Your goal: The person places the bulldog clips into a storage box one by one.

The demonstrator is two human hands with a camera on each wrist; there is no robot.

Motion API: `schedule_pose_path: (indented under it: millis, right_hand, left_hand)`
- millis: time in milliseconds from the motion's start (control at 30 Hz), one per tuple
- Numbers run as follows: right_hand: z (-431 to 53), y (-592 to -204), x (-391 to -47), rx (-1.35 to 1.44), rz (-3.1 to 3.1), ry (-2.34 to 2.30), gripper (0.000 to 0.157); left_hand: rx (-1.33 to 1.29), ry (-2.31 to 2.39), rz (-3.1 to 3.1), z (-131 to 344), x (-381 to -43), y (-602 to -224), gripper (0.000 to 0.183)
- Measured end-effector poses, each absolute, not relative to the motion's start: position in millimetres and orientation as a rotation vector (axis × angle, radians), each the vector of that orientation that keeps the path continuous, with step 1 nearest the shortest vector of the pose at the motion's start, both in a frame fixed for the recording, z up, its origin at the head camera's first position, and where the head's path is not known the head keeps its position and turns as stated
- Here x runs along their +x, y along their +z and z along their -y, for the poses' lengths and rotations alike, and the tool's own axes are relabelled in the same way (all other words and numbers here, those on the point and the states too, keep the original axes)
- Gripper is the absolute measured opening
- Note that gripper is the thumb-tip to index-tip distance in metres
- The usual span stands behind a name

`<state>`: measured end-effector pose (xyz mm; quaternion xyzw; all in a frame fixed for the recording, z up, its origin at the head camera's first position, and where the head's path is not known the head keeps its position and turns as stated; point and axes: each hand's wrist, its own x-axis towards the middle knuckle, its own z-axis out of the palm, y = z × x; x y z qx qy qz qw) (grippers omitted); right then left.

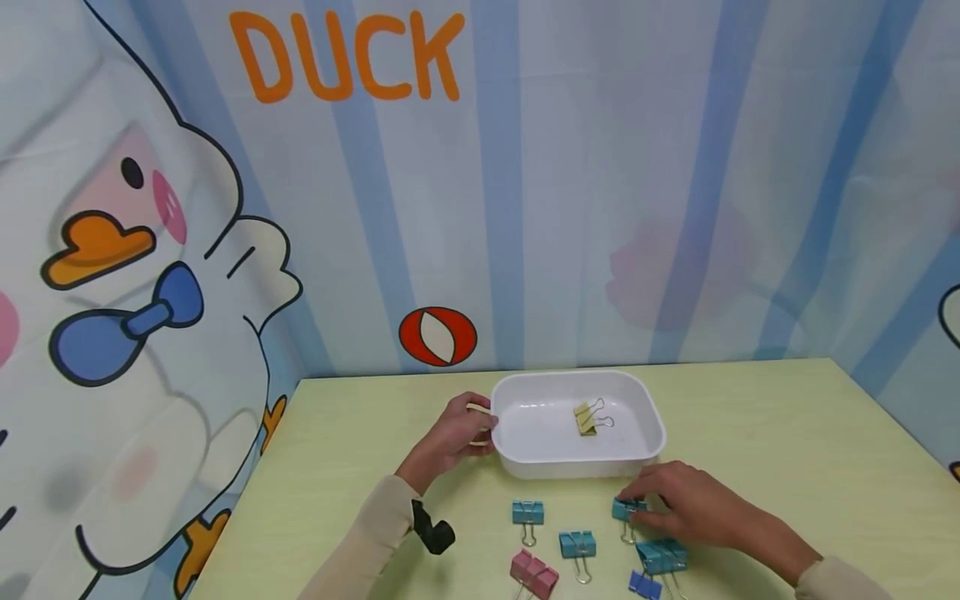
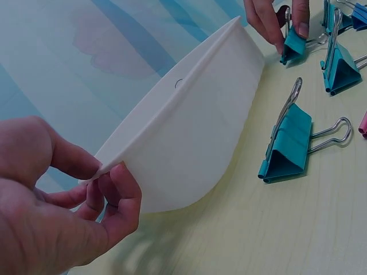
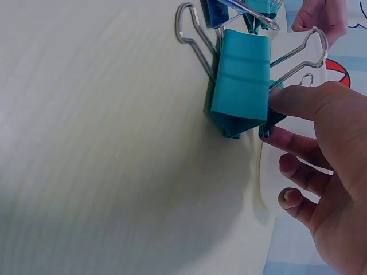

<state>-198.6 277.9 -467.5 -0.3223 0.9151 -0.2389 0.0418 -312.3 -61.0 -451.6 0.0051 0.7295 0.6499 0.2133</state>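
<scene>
My left hand (image 1: 459,429) pinches the left rim of a white plastic tray (image 1: 531,429), thumb above and curled fingers below, as the left wrist view shows. Inside the tray lies a yellow binder clip (image 1: 585,420). In front of the tray's right corner, my right hand (image 1: 693,507) pinches a teal binder clip (image 1: 624,507) between thumb and fingers; the left wrist view shows this teal clip (image 2: 294,46) low over the table. A bigger teal binder clip (image 3: 241,80) stands right beside the right thumb and partly hides the held one in the right wrist view.
Nearer the table's front are two more teal binder clips, one on the left (image 1: 528,512) and one in the middle (image 1: 577,544). A pink binder clip (image 1: 534,573) and a blue binder clip (image 1: 645,585) lie closest. Behind the pale yellow table (image 1: 780,433) hangs a printed curtain (image 1: 562,208).
</scene>
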Motion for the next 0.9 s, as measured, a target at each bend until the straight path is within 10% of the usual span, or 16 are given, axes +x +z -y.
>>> schedule_pose_path:
  millis: [900]
  right_hand:
    - [-242.1,-360.6,-232.3,-1.261,-2.935,-0.717,0.022]
  left_hand:
    - [0.0,1.794,-2.037,58.6,-313.0,-451.6,0.036]
